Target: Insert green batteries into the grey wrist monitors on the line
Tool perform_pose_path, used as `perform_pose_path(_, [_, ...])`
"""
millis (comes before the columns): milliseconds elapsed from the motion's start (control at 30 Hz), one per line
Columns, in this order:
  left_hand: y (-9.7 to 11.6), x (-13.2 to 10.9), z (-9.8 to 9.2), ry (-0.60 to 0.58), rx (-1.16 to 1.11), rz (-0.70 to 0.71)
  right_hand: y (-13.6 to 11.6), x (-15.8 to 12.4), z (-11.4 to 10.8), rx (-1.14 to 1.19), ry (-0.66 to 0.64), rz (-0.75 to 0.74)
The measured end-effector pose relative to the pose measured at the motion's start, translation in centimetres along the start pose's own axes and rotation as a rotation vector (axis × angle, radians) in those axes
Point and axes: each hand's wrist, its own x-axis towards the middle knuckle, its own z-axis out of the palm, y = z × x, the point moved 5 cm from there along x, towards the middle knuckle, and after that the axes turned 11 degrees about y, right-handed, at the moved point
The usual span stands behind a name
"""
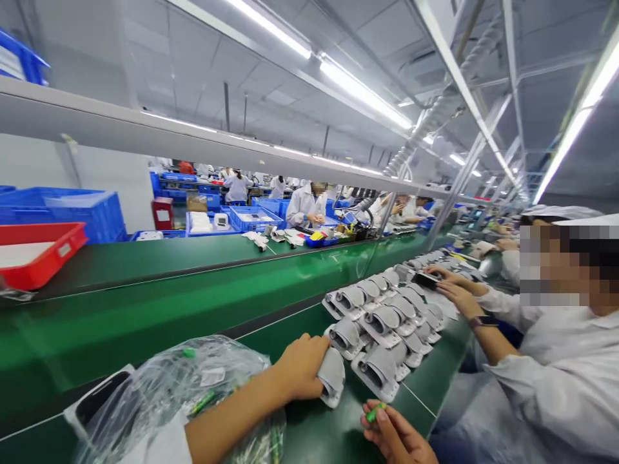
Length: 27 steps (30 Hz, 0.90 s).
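Observation:
My left hand [304, 366] is closed around a grey curved plastic housing [333, 377] at the near end of the bench. Between the thumb and fingers of my right hand [399, 435] is a small green part [375, 412], too small to make out its kind. Just beyond both hands, several more grey housings [380, 368] stand in rows. Under my left forearm lies a clear plastic bag [227, 354] with small green parts inside. Left of the bag is a white-framed piece with a dark panel [99, 396], partly covered by the plastic.
A co-worker [551, 380] sits close on the right, hands [454, 287] at a dark flat piece by the rows. The green conveyor belt [159, 312] runs beyond the bench. A red tray [48, 258] and blue bins [91, 212] stand at left; a rail [193, 142] crosses above.

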Motion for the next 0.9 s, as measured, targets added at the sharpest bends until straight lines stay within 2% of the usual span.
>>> perform_pose_path(100, [-5.1,-1.7,-3.2,0.133,-0.132,-0.053,-0.9,0.6,6.8,-0.012,-0.098,-0.088])
perform_pose_path(200, [-9.7,-3.5,-5.4,0.247,-0.273,-0.185,-2.3,1.6,14.4,-0.054,-0.191,-0.219])
perform_pose_path(267, [-11.5,-4.5,-6.0,0.285,-0.305,-0.243,-2.5,2.2,18.4,-0.116,-0.243,-0.279])
perform_pose_path(333, [-12.3,-5.2,-6.0,0.317,-0.339,-0.254,-2.0,2.7,20.7,-0.159,-0.266,-0.322])
perform_pose_path(400, [-12.7,-5.5,-5.5,0.356,-0.405,-0.262,-1.1,2.7,21.6,-0.183,-0.285,-0.362])
perform_pose_path(500, [-13.0,-5.7,-4.6,0.407,-0.485,-0.278,-0.3,1.8,21.4,-0.245,-0.325,-0.414])
perform_pose_path(633, [-12.9,-5.6,-4.3,0.443,-0.495,-0.270,-1.1,0.3,21.4,-0.345,-0.404,-0.483])
perform_pose_path(733, [-12.4,-5.4,-4.5,0.425,-0.420,-0.238,-1.6,0.1,21.9,-0.383,-0.463,-0.503])
perform_pose_path(900, [-12.0,-5.1,-4.5,0.372,-0.327,-0.161,-1.3,0.9,22.1,-0.360,-0.505,-0.453])
